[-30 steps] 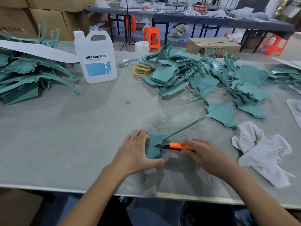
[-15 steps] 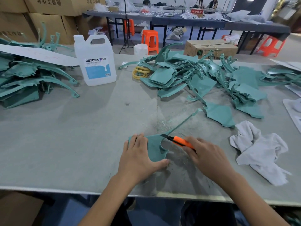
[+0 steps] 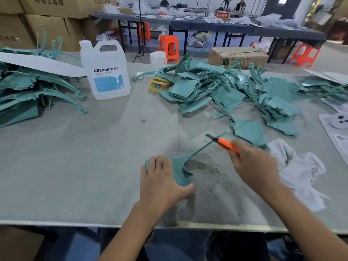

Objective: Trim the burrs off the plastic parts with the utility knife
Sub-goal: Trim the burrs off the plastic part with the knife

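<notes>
On the far left of the desk (image 3: 75,166) lies a pile of green plastic parts (image 3: 28,95), with a white jug (image 3: 107,72) just right of it.

Nearer the front edge, the left hand (image 3: 162,183) lies flat and wide, with straight fingers pressing down on the broad end of the plastic part (image 3: 178,166) being trimmed and the thumb along its near edge. From that broad end a thin arm of the part runs up and to the right, over a scatter of shavings (image 3: 203,164).

The utility knife (image 3: 226,145) meets that arm near its far tip, with the dark blade pushed well out and lying across the strip. The right hand (image 3: 254,164) is closed round the orange handle. Beyond it sits a larger heap of parts (image 3: 235,95), and to the right a white rag (image 3: 301,174).

The likely trouble is at the thin arm. It is pinned only at the broad end, well away from the blade, so it may flex or spring under the cut, and the edge could then dig into good plastic instead of shaving the burr. A blade extended this far may also bend or snap if pushed sideways. The part could swivel under the flat palm, since the loose shavings give poor footing. If the knife slips off the tip, it would probably run on toward the heap, away from the left hand.
</notes>
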The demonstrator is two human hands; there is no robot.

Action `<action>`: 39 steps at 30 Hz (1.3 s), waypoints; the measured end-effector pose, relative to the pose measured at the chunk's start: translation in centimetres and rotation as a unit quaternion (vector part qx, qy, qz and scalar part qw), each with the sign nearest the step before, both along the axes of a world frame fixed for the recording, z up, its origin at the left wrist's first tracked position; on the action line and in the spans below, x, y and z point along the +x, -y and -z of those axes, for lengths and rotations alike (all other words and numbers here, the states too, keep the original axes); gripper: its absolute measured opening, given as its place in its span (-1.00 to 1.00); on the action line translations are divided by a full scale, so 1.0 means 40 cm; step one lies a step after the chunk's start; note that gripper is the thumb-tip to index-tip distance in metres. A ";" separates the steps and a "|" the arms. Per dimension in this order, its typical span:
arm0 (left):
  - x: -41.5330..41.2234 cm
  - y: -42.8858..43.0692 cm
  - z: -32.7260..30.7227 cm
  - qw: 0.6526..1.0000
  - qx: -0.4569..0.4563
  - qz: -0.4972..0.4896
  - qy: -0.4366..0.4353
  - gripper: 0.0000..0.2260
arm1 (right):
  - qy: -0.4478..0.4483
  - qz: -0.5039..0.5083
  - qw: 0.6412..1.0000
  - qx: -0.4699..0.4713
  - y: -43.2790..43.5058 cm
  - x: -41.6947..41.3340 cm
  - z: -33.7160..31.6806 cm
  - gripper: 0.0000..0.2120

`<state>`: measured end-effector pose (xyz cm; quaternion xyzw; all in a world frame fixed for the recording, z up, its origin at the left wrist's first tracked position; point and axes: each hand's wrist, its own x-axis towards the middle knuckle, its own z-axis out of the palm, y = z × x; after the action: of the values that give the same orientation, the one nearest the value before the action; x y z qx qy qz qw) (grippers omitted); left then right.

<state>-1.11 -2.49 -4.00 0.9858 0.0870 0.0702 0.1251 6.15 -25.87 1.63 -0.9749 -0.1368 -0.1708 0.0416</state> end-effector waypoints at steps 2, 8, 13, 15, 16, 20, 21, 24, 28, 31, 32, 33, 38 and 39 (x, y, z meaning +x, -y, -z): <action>0.000 0.012 0.001 1.000 -0.004 -0.009 -0.012 -0.09 | 0.040 0.032 0.999 -0.003 0.023 0.008 -0.029 -0.81; 0.000 0.022 0.002 0.999 -0.018 -0.016 -0.026 -0.07 | 0.016 -0.034 0.999 -0.039 -0.029 -0.057 0.000 -0.80; -0.007 0.020 -0.003 0.999 -0.017 -0.019 -0.024 -0.07 | -0.088 -0.076 0.989 -0.091 -0.082 -0.069 0.047 -0.78; -0.007 0.019 -0.002 0.999 -0.023 -0.014 -0.028 -0.07 | -0.081 -0.082 0.989 -0.094 -0.091 -0.060 0.040 -0.78; -0.007 0.018 -0.002 0.999 -0.025 -0.012 -0.031 -0.07 | -0.071 -0.090 0.989 -0.097 -0.093 -0.057 0.033 -0.77; -0.008 0.016 0.000 0.999 -0.021 -0.011 -0.032 -0.06 | -0.061 -0.126 0.981 -0.133 -0.108 -0.054 0.008 -0.72; -0.008 0.016 0.001 0.999 -0.020 -0.010 -0.033 -0.06 | -0.067 -0.133 0.978 -0.144 -0.115 -0.055 0.003 -0.73; -0.008 0.016 0.003 0.999 -0.029 -0.011 -0.034 -0.04 | -0.083 -0.136 0.973 -0.164 -0.131 -0.053 -0.017 -0.74; -0.012 0.014 0.006 0.999 -0.033 -0.009 -0.031 -0.03 | -0.114 -0.130 0.969 -0.177 -0.139 -0.051 -0.039 -0.74; -0.012 0.014 0.006 0.999 -0.039 -0.009 -0.028 -0.05 | -0.129 -0.121 0.964 -0.197 -0.147 -0.047 -0.050 -0.76; -0.012 0.014 0.005 0.999 -0.041 -0.009 -0.029 -0.06 | -0.137 -0.121 0.963 -0.199 -0.150 -0.044 -0.056 -0.77; -0.012 0.013 0.005 0.999 -0.042 -0.009 -0.030 -0.05 | -0.146 -0.122 0.962 -0.198 -0.150 -0.039 -0.063 -0.78; -0.016 0.011 0.004 0.999 -0.037 -0.010 -0.037 -0.05 | -0.135 -0.052 0.970 -0.198 -0.073 0.037 -0.135 -0.77; -0.015 0.012 0.004 0.999 -0.037 -0.011 -0.036 -0.05 | -0.115 -0.029 0.974 -0.195 -0.050 0.047 -0.153 -0.77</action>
<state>-1.73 -2.98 -4.16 0.9814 0.1048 0.0323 0.1574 8.03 -23.88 7.73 -0.9730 -0.1898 -0.0260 -0.1291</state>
